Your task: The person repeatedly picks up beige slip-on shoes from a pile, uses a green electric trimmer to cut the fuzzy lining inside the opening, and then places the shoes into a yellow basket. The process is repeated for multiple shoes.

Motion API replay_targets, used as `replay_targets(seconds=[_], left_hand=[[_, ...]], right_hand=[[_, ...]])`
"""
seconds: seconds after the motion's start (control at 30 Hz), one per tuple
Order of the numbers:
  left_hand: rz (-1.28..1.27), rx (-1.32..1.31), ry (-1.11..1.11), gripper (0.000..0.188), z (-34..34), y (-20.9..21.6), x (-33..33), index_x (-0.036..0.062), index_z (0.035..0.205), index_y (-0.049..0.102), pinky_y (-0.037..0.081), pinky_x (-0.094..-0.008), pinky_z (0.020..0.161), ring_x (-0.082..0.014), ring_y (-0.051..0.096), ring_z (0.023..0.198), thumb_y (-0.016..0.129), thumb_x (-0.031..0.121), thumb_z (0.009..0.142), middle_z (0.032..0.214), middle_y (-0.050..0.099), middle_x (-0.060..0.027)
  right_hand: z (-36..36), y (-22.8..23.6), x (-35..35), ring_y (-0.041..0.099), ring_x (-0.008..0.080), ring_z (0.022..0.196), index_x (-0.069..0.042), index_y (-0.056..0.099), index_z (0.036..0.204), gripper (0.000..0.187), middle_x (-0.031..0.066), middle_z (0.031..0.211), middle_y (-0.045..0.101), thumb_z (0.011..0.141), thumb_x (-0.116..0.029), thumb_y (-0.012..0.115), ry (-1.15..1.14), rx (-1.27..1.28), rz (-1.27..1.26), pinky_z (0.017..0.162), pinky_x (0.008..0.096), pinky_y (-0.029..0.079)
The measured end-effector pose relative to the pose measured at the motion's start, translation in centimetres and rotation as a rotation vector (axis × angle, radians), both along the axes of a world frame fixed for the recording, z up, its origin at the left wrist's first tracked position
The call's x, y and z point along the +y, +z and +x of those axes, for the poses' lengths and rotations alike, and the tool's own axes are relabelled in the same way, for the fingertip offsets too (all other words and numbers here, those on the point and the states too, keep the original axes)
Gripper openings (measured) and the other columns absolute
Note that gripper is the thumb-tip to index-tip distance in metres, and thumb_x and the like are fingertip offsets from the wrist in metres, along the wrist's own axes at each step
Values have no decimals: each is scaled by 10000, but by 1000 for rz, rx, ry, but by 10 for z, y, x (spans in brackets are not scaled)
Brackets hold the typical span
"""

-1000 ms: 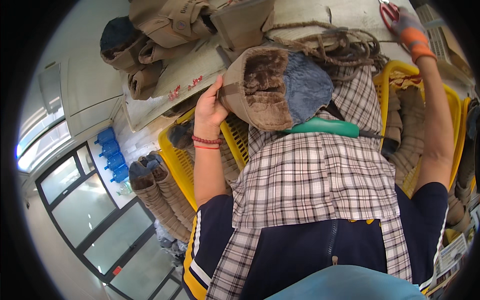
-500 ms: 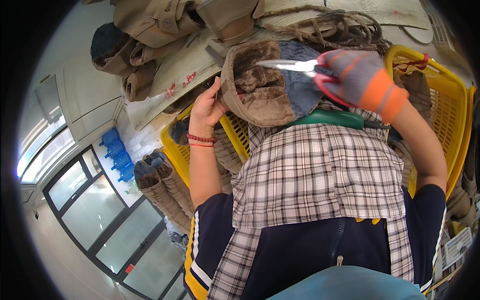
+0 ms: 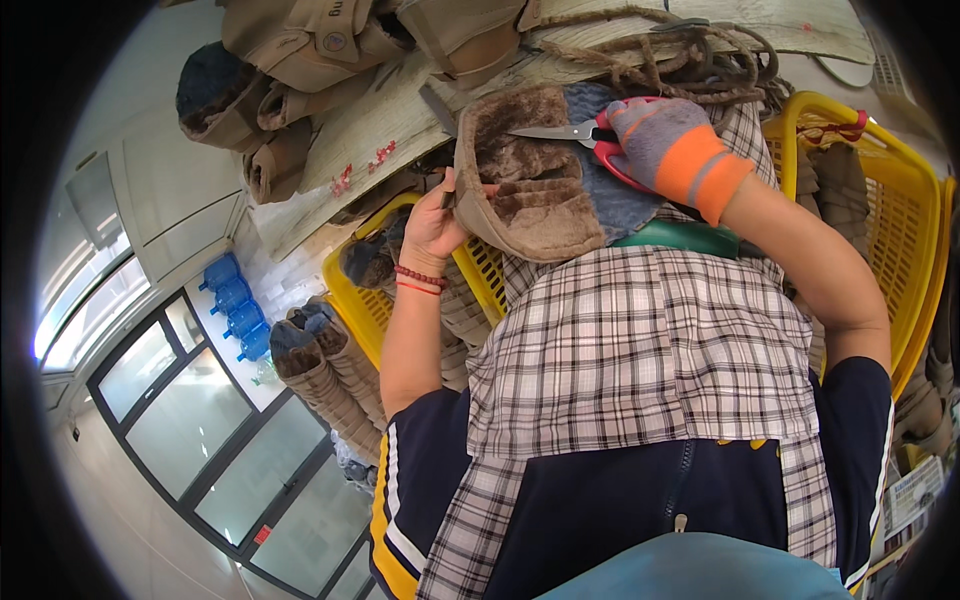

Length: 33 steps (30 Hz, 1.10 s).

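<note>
A fur-lined boot upper (image 3: 548, 222) lies on its side before me, its brown and blue plush lining turned up. My left hand (image 3: 436, 230), bare, grips its left rim; the thumb is outside and some fingers are tucked out of sight. In a grey and orange glove, my right hand (image 3: 672, 158) is closed round the red handles of a pair of scissors (image 3: 556, 132). Their blades point left over the brown plush; whether they touch it I cannot tell. A green handle-like thing (image 3: 682, 238) shows between the upper and my checked apron (image 3: 620, 350).
Tan boot uppers (image 3: 300, 40) are piled at the back left on the worn bench (image 3: 385, 130). Brown cords (image 3: 690, 60) lie tangled behind the scissors. Yellow baskets stand left (image 3: 350, 300) and right (image 3: 890, 230), with stacked uppers (image 3: 330, 365) beside the left one.
My right hand and the scissors have moved a little left and nearer the lining. The boot upper and my left hand have shifted slightly right and toward me.
</note>
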<state>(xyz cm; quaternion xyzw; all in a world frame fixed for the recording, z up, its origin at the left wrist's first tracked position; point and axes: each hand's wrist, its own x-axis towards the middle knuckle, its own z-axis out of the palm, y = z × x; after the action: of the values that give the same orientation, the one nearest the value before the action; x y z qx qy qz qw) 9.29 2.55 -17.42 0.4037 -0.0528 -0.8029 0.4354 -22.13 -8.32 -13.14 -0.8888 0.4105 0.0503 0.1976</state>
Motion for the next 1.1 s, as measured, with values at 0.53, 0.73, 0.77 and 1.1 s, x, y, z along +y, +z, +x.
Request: replay_targets(seconds=[0.53, 0.73, 0.77, 1.1], left_hand=[[-11, 36, -23, 478, -11, 13, -3, -16, 1286, 407, 463, -427, 909, -294, 569, 1046, 435, 329, 956, 1127, 573, -204], [20, -15, 1, 436, -23, 27, -7, -1, 1230, 461, 457, -396, 893, -281, 585, 990, 421, 340, 961, 1088, 593, -208], [39, -21, 17, 414, -27, 30, -7, 5, 1187, 502, 466, -378, 869, -274, 606, 938, 426, 342, 959, 1036, 620, -221], [-7, -39, 70, 431, -24, 33, 4, -15, 1192, 488, 489, -389, 839, -278, 614, 939, 433, 341, 957, 1031, 620, -221]], right_hand=[[4, 19, -14, 566, 226, 846, -92, 615, 902, 334, 77, 880, 583, 757, -392, 628, 244, 76, -531, 760, 346, 443], [14, 19, -19, 591, 210, 832, -100, 620, 909, 169, 76, 873, 620, 779, -200, 581, 289, 99, -544, 728, 323, 454], [15, 18, -19, 591, 211, 831, -99, 619, 902, 168, 77, 871, 620, 775, -205, 588, 292, 105, -539, 727, 320, 455], [-43, 30, -27, 570, 276, 871, -100, 575, 941, 391, 91, 907, 585, 667, -340, 719, 16, -314, -462, 787, 367, 453]])
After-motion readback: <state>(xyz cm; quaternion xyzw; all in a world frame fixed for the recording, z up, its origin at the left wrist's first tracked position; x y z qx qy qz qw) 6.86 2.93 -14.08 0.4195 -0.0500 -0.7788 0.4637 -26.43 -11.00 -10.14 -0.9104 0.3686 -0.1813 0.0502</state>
